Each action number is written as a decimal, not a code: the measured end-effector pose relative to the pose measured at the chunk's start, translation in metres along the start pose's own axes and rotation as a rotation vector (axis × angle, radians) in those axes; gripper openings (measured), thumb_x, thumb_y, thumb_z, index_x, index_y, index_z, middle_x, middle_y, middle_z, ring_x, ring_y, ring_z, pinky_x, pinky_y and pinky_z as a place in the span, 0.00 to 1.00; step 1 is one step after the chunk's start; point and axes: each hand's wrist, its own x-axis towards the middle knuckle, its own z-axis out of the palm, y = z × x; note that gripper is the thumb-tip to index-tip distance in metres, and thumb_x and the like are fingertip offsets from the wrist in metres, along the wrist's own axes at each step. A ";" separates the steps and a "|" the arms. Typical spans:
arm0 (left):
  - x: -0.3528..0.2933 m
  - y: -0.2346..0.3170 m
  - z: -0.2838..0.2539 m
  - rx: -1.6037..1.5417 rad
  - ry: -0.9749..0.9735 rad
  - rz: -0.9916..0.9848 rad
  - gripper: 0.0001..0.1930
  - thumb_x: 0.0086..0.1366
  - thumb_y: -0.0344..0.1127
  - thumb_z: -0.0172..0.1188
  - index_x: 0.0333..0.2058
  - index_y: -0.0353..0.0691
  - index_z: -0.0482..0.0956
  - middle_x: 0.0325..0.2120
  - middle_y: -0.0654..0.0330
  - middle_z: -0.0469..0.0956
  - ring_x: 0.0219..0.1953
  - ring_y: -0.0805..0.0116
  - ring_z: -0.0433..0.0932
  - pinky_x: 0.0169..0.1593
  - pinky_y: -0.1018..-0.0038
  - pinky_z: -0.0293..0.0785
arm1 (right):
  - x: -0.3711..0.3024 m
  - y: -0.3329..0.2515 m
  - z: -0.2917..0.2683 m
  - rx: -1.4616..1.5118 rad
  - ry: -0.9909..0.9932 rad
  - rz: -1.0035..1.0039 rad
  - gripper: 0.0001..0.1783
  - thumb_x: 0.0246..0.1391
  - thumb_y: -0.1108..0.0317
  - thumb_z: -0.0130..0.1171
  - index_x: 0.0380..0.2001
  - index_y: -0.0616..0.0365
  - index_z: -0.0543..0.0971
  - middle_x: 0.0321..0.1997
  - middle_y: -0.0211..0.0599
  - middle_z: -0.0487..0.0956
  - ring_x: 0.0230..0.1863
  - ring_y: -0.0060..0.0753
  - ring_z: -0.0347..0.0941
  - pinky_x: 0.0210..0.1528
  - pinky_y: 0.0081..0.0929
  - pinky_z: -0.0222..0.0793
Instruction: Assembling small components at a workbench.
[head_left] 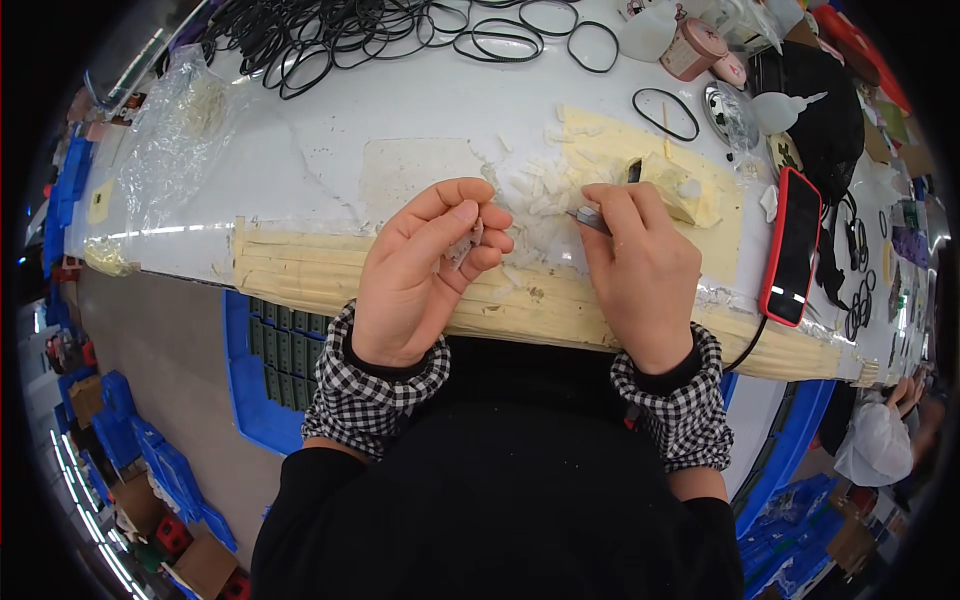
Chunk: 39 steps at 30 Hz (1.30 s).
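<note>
Fingers of the left hand (415,275) cover most of a small piece (462,250) — its full shape cannot be told. The right hand (645,265) hides all but the tip of a grey tool (592,219). The top edge cuts off the heap of black bands (290,30). The left sleeve (365,385) overlaps the blue crate (240,385) — a co-worker (875,445) at far right is blurred.

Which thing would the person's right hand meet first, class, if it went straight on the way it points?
Probably the white scraps on the table, just ahead of the right hand and its blade; its height above them is unclear.
</note>
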 end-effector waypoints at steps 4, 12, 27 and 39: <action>0.000 -0.003 -0.003 -0.074 -0.036 -0.004 0.12 0.67 0.32 0.50 0.46 0.33 0.72 0.35 0.60 0.75 0.36 0.76 0.75 0.40 0.83 0.72 | -0.004 -0.003 0.001 0.058 -0.073 -0.041 0.13 0.38 0.76 0.63 0.31 0.54 0.74 0.31 0.32 0.72 0.26 0.36 0.74 0.25 0.28 0.69; 0.002 -0.007 0.015 0.082 -0.066 -0.031 0.12 0.67 0.33 0.52 0.46 0.32 0.73 0.33 0.63 0.75 0.33 0.80 0.71 0.36 0.84 0.68 | -0.006 -0.004 -0.014 0.448 -0.024 0.045 0.10 0.42 0.81 0.60 0.31 0.60 0.76 0.29 0.34 0.74 0.25 0.32 0.74 0.25 0.23 0.68; 0.013 -0.016 0.029 0.181 -0.162 0.017 0.07 0.66 0.31 0.54 0.38 0.34 0.75 0.28 0.65 0.75 0.27 0.82 0.67 0.30 0.85 0.63 | 0.004 -0.006 -0.026 0.645 -0.111 0.124 0.04 0.48 0.77 0.61 0.29 0.63 0.76 0.25 0.34 0.72 0.21 0.23 0.66 0.22 0.18 0.61; 0.010 -0.017 0.033 0.178 -0.061 -0.024 0.08 0.66 0.33 0.54 0.38 0.34 0.75 0.25 0.66 0.72 0.24 0.83 0.65 0.27 0.87 0.61 | 0.000 -0.006 -0.024 0.392 0.157 -0.051 0.08 0.42 0.79 0.63 0.29 0.60 0.78 0.25 0.35 0.76 0.23 0.30 0.74 0.23 0.22 0.67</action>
